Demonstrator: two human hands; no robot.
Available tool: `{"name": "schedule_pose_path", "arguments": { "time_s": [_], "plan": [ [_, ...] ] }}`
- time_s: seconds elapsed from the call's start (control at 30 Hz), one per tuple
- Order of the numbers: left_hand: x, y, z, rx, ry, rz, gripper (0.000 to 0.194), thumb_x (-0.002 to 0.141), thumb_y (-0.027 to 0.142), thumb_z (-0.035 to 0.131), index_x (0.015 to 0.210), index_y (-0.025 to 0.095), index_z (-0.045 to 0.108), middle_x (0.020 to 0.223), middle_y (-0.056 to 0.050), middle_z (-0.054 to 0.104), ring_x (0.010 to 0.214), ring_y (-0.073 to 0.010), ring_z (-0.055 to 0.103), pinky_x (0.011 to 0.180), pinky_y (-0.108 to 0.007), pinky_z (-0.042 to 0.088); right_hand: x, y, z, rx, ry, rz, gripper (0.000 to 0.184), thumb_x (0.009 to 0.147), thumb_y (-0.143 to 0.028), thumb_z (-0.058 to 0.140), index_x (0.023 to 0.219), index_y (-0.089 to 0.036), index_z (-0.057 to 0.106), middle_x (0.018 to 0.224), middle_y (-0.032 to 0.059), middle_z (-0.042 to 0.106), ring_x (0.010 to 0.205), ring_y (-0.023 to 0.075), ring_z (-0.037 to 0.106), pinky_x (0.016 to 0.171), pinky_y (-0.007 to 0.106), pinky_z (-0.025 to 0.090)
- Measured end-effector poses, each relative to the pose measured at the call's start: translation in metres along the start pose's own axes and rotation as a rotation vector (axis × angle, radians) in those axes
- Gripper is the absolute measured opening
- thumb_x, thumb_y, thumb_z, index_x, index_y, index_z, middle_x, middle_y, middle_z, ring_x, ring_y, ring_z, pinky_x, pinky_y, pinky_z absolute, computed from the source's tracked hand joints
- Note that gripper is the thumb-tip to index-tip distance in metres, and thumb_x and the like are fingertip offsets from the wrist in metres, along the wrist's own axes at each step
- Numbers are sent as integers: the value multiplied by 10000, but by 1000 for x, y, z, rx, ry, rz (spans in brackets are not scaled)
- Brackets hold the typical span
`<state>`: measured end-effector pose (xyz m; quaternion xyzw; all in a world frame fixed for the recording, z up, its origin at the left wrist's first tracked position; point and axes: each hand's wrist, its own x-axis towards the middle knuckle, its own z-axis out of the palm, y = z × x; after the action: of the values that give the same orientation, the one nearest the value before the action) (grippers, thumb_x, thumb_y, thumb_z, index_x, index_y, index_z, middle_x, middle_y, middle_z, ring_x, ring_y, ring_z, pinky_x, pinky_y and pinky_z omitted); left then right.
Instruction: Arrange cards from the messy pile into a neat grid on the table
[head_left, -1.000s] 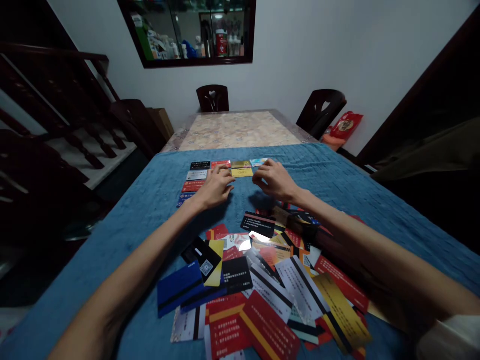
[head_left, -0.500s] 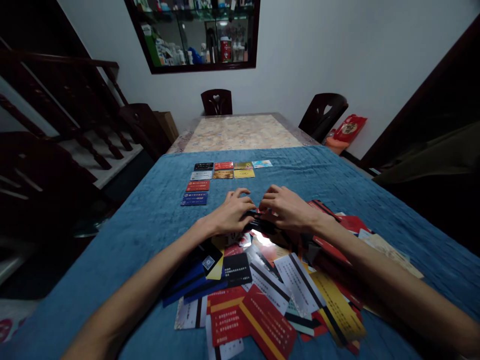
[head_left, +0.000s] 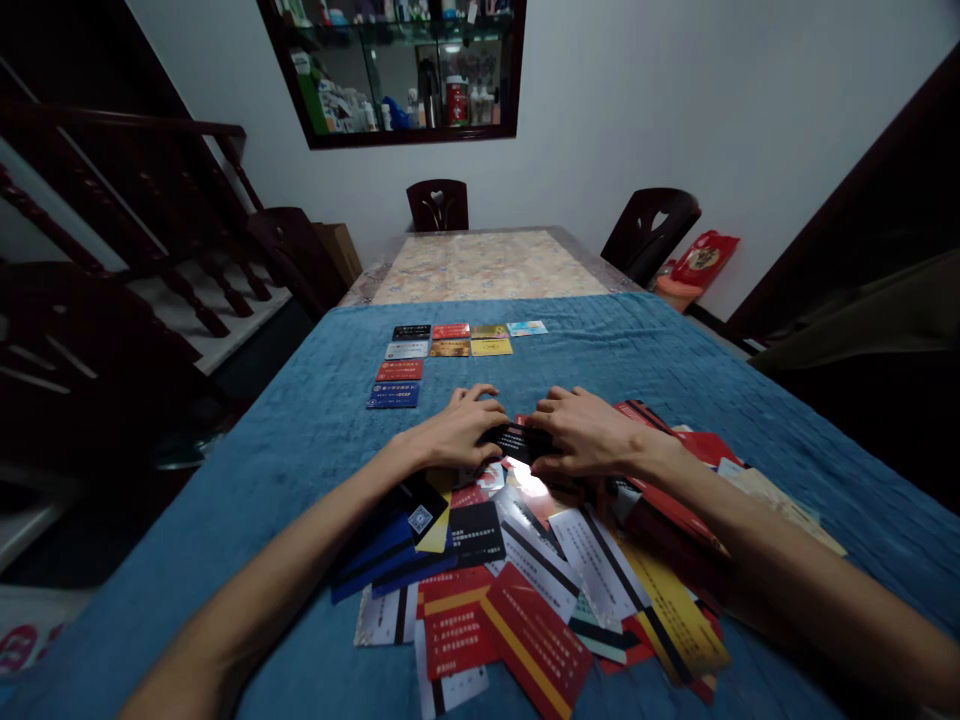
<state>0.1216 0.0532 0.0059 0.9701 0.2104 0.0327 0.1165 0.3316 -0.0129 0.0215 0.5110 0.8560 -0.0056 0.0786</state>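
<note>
Here both hands, left hand (head_left: 457,435) and right hand (head_left: 589,435), pinch a black card (head_left: 517,440) at the card pile's (head_left: 525,570) 12 o'clock edge.

White wall (head_left: 637,90), glass-fronted cabinet (head_left: 405,70), two dark chairs (head_left: 439,205), wooden stair railing (head_left: 135,230) left, dim light.

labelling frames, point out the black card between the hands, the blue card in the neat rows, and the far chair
black card (head_left: 516,438), head view, middle of its face
blue card (head_left: 393,398), head view, centre
far chair (head_left: 438,204), head view, backrest
</note>
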Motion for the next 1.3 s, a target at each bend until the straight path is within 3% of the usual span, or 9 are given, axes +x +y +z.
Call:
{"name": "schedule_pose_path", "arguments": {
  "time_s": [0.3, 0.6, 0.77, 1.07, 1.17, 1.3],
  "plan": [
    [2, -3, 6, 4, -14, 9, 344, 846, 259, 641, 1185, 196, 646, 1259, -133, 627, 1371, -347, 359, 1060, -575, 333, 1, -1, 1, -15, -7, -8, 502, 793, -508, 684, 1204, -220, 671, 1087, 136, 688, 1048, 316, 578, 757, 373, 392],
    [-1, -1, -5, -22, -45, 13, 301, 848, 299, 626, 1120, 188, 688, 1127, -116, 636, 1198, -290, 477, 1010, -489, 391, -3, 2, -9, 53, 2, -65, 410, 851, -397, 590, 1190, -190, 688, 1096, 137, 693, 1057, 300, 566, 792, 367, 394],
    [0, -5, -8, -74, -45, 3, 237, 909, 295, 558, 1031, 191, 733, 1083, -99, 680, 1163, -273, 518, 1011, -459, 406, -2, 7, -10, 95, 23, -100, 295, 871, -317, 546, 1063, -193, 733, 995, 111, 729, 991, 272, 583, 767, 342, 386],
    [4, -20, -1, -165, 158, 26, 253, 945, 216, 514, 991, 173, 759, 994, -82, 736, 1004, -195, 648, 892, -294, 499, 2, 19, -5, 235, 85, -55, 303, 962, -286, 443, 898, -182, 721, 810, 84, 709, 830, 209, 576, 690, 289, 354],
    [5, -22, 1, -168, 196, 14, 240, 948, 215, 522, 946, 173, 758, 996, -79, 731, 939, -177, 664, 842, -273, 510, 4, 22, -2, 222, 86, -12, 240, 940, -270, 498, 822, -190, 692, 754, 73, 675, 807, 201, 569, 660, 277, 333],
    [6, -21, 2, -171, 224, -16, 234, 950, 206, 525, 881, 163, 745, 959, -79, 719, 899, -173, 663, 819, -279, 514, 6, 24, 1, 180, 65, 50, 132, 885, -214, 562, 831, -191, 681, 823, 77, 687, 850, 205, 590, 644, 271, 321]
  ]
}}
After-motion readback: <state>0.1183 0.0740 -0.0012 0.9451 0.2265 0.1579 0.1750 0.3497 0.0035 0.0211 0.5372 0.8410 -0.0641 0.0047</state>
